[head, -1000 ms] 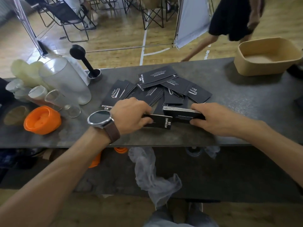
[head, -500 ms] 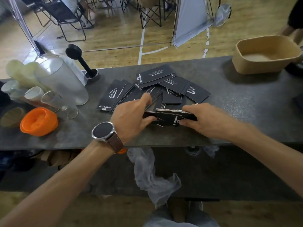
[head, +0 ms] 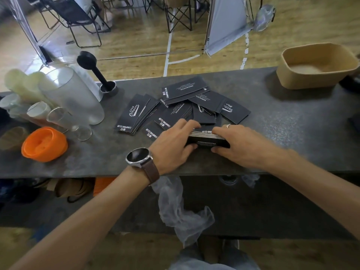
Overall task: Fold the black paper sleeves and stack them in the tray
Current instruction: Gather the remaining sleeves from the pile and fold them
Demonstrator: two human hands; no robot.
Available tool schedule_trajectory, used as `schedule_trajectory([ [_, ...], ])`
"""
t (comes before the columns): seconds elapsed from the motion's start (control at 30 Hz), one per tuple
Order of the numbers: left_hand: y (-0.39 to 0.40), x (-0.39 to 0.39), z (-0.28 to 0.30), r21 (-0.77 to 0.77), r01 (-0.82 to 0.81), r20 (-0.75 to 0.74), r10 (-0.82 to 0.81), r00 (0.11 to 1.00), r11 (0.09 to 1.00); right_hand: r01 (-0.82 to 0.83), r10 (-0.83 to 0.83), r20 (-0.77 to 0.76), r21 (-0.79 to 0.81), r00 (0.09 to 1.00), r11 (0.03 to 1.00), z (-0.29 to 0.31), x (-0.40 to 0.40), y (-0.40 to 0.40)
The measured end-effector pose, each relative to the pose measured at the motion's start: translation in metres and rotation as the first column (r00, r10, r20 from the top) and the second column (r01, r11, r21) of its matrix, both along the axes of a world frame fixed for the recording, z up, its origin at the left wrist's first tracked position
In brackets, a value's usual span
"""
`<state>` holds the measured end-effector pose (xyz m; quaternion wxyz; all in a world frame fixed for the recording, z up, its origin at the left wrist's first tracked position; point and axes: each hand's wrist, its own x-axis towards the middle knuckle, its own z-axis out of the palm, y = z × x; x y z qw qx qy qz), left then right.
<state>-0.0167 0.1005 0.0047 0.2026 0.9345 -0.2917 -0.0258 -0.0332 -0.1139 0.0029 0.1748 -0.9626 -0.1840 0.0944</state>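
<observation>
Grey counter (head: 272,121), stacked sleeves (head: 208,142) pinched between both hands' fingers (head: 187,125), tray (head: 315,65) well apart.

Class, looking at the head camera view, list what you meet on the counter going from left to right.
Orange lid → frosted pitcher → black tamper → loose black sleeves → left hand → gathered stack of sleeves → right hand → brown tray.

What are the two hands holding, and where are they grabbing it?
Both hands hold one stack of black paper sleeves on the table. The left hand grips its left end, and the right hand grips its right end.
</observation>
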Motion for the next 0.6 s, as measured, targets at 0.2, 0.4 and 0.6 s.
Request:
schedule_trajectory([
  [0.2, -0.017, -0.001, 0.003, 0.109, 0.002, 0.086, -0.012, 0.996, 0.994, -0.001, 0.003, 0.045, -0.059, 0.999, 0.998, -0.001, 0.000, -0.009],
  [0.4, -0.025, -0.009, -0.010, 0.184, -0.086, 0.142, 0.060, 0.988, 0.979, -0.010, 0.016, 0.077, -0.082, 0.997, 0.997, -0.004, -0.002, -0.008],
  [0.6, -0.024, -0.008, -0.011, 0.149, -0.081, 0.170, 0.055, 0.984, 0.986, 0.016, -0.012, 0.055, -0.079, 0.998, 0.997, -0.005, -0.003, -0.013],
])
